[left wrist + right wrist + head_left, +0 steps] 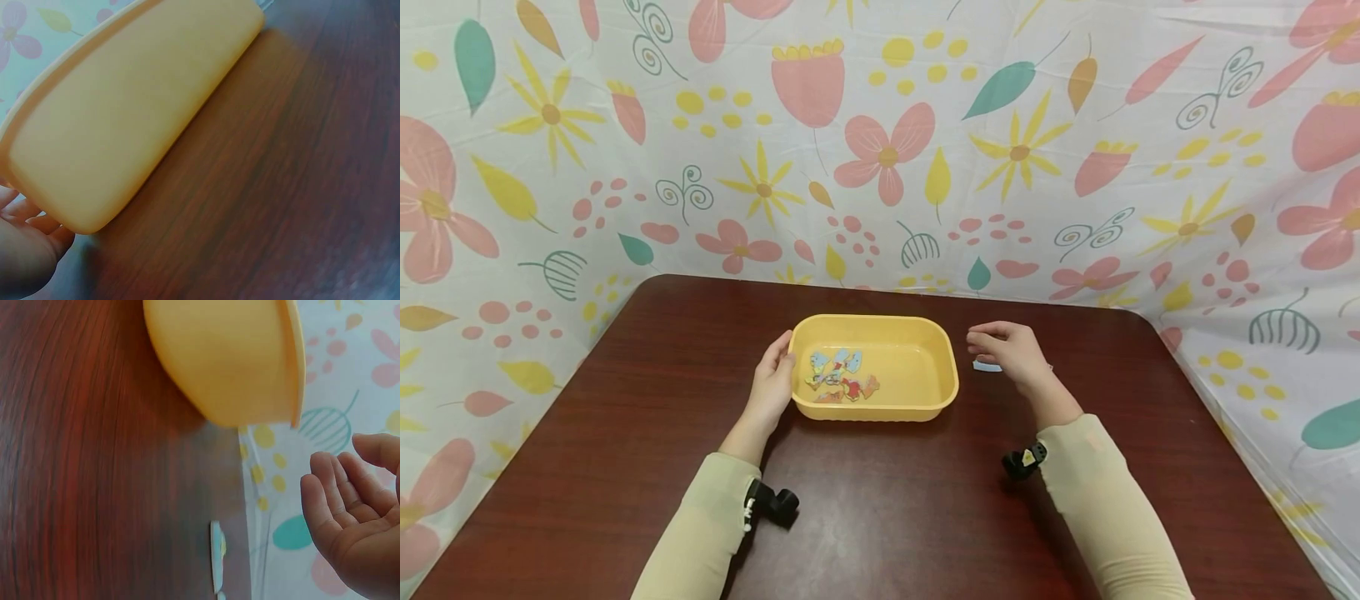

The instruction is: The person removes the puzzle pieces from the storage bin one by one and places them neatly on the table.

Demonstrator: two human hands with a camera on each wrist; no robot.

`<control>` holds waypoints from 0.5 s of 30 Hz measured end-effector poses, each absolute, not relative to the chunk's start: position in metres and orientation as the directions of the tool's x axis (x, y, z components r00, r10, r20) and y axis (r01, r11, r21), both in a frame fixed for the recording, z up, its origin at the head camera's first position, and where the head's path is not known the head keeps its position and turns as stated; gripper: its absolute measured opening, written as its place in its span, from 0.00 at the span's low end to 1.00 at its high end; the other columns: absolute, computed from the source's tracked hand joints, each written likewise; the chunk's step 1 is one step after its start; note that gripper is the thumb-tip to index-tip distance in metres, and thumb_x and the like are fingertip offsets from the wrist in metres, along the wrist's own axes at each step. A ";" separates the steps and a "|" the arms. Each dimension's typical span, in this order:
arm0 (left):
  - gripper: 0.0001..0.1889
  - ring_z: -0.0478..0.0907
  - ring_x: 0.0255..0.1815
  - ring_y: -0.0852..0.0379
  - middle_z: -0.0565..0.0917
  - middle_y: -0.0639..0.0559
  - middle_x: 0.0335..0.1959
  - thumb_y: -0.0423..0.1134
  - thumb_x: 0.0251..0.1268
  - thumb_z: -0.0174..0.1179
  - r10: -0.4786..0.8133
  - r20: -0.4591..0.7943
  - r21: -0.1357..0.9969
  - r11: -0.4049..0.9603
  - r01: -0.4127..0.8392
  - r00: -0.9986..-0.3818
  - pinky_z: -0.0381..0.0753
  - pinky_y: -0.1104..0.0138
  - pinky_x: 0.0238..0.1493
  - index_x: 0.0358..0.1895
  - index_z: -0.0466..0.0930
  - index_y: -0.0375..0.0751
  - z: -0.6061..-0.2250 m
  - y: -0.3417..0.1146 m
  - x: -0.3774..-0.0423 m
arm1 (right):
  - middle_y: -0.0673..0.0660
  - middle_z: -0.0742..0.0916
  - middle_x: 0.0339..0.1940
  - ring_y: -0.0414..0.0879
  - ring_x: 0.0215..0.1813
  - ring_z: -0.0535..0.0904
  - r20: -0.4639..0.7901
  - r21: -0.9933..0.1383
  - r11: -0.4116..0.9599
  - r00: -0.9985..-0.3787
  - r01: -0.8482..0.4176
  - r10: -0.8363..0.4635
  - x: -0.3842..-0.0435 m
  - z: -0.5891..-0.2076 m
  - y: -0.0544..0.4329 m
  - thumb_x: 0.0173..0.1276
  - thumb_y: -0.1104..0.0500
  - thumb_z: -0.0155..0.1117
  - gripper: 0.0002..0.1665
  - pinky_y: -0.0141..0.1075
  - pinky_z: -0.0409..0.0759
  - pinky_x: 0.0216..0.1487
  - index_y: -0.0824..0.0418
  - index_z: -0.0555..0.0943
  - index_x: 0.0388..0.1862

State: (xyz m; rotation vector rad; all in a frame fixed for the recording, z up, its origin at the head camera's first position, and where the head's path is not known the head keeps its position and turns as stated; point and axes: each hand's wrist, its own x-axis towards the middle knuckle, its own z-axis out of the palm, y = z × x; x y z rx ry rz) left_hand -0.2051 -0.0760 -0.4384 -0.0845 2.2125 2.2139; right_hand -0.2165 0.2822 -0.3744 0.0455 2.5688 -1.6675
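Note:
A yellow plastic basin point(917, 412) stands on the table, its side wall point(125, 112) filling much of the left wrist view. My left hand point(770, 379) holds the basin's left end, with fingers point(25, 209) bent against the wall below the rim. Several flat, colourful cut-out pieces point(852, 388) lie inside, toward the left. My right hand point(1011, 354) hovers right of the basin, its fingers loosely bent and apart from the thumb, holding nothing. Beneath it, partly hidden, a flat light-blue piece point(987, 367) lies on the table; the right wrist view shows this piece point(217, 556) edge-on.
The dark brown wooden table point(880, 517) has rounded far corners. A white flowered curtain point(880, 225) hangs behind and along both sides. Black wrist cameras sit on the left sleeve point(707, 508) and the right sleeve point(1097, 483).

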 end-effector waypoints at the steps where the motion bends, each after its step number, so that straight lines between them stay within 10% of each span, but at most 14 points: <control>1: 0.25 0.57 0.73 0.48 0.58 0.43 0.73 0.38 0.76 0.38 -0.031 -0.045 0.999 -0.003 -0.045 -0.998 0.61 0.55 0.71 0.73 0.54 0.44 -0.438 -0.076 -0.205 | 0.70 0.80 0.54 0.51 0.48 0.84 -0.078 -0.914 0.402 -0.997 0.061 -0.026 -0.216 -0.373 0.279 0.69 0.52 0.59 0.25 0.45 0.81 0.52 0.69 0.76 0.56; 15: 0.24 0.58 0.73 0.49 0.60 0.42 0.73 0.36 0.76 0.38 -0.045 -0.035 0.999 -0.002 -0.035 -0.998 0.61 0.56 0.71 0.73 0.55 0.42 -0.438 -0.075 -0.204 | 0.70 0.82 0.51 0.46 0.43 0.84 -0.072 -0.926 0.377 -0.991 0.025 -0.109 -0.219 -0.369 0.241 0.69 0.55 0.59 0.23 0.40 0.83 0.47 0.71 0.77 0.55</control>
